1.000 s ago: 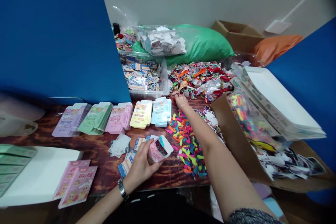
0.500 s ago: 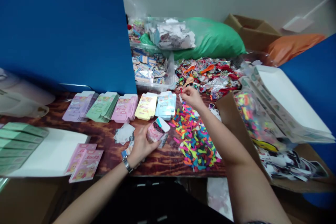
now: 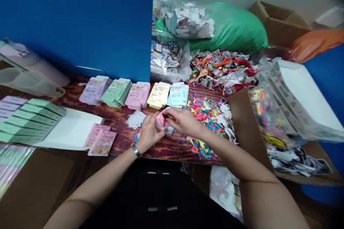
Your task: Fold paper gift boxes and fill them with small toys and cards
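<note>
My left hand [image 3: 149, 133] is wrapped round a small pink box [image 3: 160, 121] whose open top faces up. The fingers of my right hand [image 3: 180, 118] are pinched together at the mouth of that box, with something red at the fingertips, too small to make out. Behind the hands stand flat box stacks: purple [image 3: 94, 90], green [image 3: 116, 92], pink [image 3: 138, 95], yellow [image 3: 158, 94] and blue [image 3: 177, 94]. White cards [image 3: 136, 119] lie left of the box. To the right spreads a pile of small colourful pieces [image 3: 200, 112].
Two pink boxes [image 3: 102, 142] lie by a white tray [image 3: 77, 123] with several green boxes [image 3: 32, 121] at the left. Behind are a clear bin [image 3: 182, 73], a heap of trinkets [image 3: 220, 68] and a green bag [image 3: 233, 25]. A cardboard box [image 3: 245, 125] stands right.
My right hand has moved left from the trinket heap to the mouth of the pink box. The view has shifted, and the box is now largely covered by my hands.
</note>
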`<action>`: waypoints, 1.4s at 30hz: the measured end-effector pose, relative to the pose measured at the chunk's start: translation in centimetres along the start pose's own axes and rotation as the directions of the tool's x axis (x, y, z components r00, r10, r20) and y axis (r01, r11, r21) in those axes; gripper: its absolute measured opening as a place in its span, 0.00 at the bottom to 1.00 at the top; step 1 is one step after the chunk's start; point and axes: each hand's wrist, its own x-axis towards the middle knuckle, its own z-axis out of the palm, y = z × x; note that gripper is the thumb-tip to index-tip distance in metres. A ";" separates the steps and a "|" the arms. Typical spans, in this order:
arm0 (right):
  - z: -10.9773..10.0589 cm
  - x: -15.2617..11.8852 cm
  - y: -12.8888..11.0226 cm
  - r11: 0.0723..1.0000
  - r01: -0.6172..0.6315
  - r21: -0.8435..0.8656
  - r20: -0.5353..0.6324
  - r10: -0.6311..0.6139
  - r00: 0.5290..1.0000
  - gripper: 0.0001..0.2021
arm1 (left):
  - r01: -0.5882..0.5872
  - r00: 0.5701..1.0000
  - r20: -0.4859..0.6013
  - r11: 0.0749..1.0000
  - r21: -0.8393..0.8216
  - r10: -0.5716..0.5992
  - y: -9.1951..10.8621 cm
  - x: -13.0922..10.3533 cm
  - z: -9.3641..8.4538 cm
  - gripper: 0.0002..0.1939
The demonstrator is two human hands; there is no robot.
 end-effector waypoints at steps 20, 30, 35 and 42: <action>2.0 -1.4 -1.8 0.890 0.160 -0.426 -0.195 -0.263 0.945 0.10 | -0.018 1.000 -0.004 0.998 -0.057 0.018 0.7 -0.9 -1.4 0.32; 1.6 -1.3 -2.4 0.983 0.030 -0.179 -0.246 -0.074 0.966 0.10 | -0.057 0.998 -0.013 0.998 0.024 0.058 0.3 -1.4 -1.5 0.35; 0.3 -2.2 -3.2 0.988 0.115 -0.104 -0.308 -0.142 0.941 0.13 | -0.105 0.992 -0.063 0.994 0.030 0.106 -0.2 -1.5 -1.8 0.40; 2.3 -3.1 -2.3 0.993 0.122 0.002 -0.351 -0.113 0.930 0.10 | -0.250 0.967 -0.054 0.966 -0.063 0.247 0.0 -1.2 -2.9 0.42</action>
